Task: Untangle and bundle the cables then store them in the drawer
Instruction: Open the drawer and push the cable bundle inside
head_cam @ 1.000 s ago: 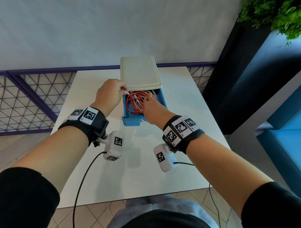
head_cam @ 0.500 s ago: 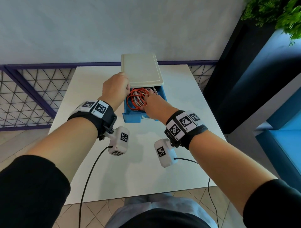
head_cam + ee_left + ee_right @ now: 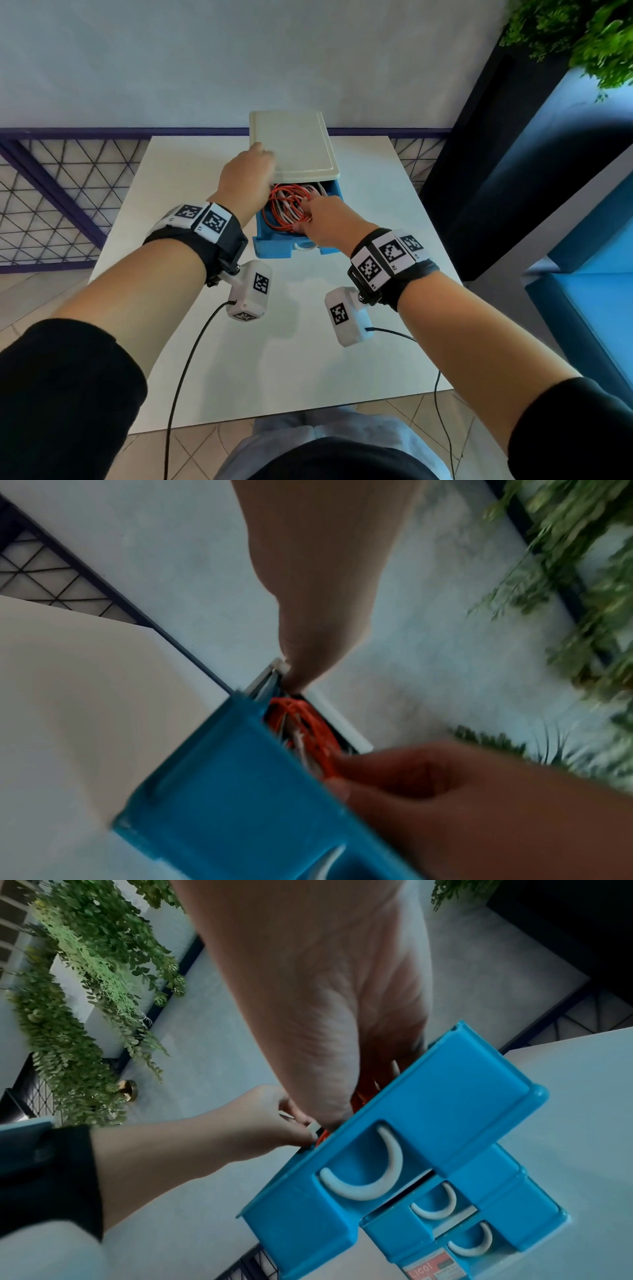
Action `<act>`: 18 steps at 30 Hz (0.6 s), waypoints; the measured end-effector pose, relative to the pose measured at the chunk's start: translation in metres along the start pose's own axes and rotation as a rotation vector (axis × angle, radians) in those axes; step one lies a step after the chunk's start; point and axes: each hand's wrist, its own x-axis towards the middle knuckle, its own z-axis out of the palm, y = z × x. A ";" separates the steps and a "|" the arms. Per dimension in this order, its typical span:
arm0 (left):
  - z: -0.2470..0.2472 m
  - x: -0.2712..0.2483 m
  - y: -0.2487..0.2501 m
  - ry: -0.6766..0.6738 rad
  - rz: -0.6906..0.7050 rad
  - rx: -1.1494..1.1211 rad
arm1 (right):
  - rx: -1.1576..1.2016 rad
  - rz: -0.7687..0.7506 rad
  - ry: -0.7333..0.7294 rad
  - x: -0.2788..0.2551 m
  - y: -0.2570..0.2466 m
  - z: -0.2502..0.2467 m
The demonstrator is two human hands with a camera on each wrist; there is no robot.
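Since 1 second earlier, the left hand [image 3: 247, 178] has moved from the drawer's left rim up onto the near-left corner of the cream cabinet top [image 3: 291, 144], while the right hand [image 3: 329, 222] is remaining at the drawer's front. From the head view, the blue drawer [image 3: 274, 248] is standing pulled out of the small cabinet, which is sitting at the far middle of the white table [image 3: 274, 359]. The orange and white cables [image 3: 286, 209] are lying coiled inside this top drawer, loops bunched together, with 1 grey braided end near the far-right corner.

The left hand's fingers are curling over the edge of the cabinet top, holding it; in the left wrist view the thumb is pressing down at that corner. The right hand is reaching into the drawer with its fingers bent down among the cables, touching them; whether they are pinching a strand cannot be told. In the right wrist view, the drawer front is showing a white curved handle [image 3: 373, 1172], and 2 lower blue drawers [image 3: 445, 1215] with similar handles are sitting pushed in beneath it. Green foliage [image 3: 582, 34] is hanging at the upper right.
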 end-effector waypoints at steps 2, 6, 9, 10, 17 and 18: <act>-0.008 -0.003 -0.005 -0.043 -0.018 -0.201 | -0.015 -0.008 -0.001 0.001 0.000 0.000; -0.029 -0.012 -0.009 -0.579 -0.057 -0.383 | -0.096 -0.031 -0.102 -0.004 -0.003 -0.005; -0.024 -0.018 0.001 -0.763 0.008 -0.105 | -0.038 -0.073 -0.152 -0.002 -0.004 -0.001; -0.019 -0.020 0.004 -0.761 0.026 -0.025 | 0.017 -0.054 -0.173 -0.002 -0.003 0.000; -0.006 -0.025 0.003 -0.627 0.025 0.076 | -0.131 -0.213 -0.323 -0.005 0.018 -0.005; -0.006 -0.025 0.004 -0.602 0.032 0.101 | -0.171 -0.209 -0.331 -0.002 0.018 -0.008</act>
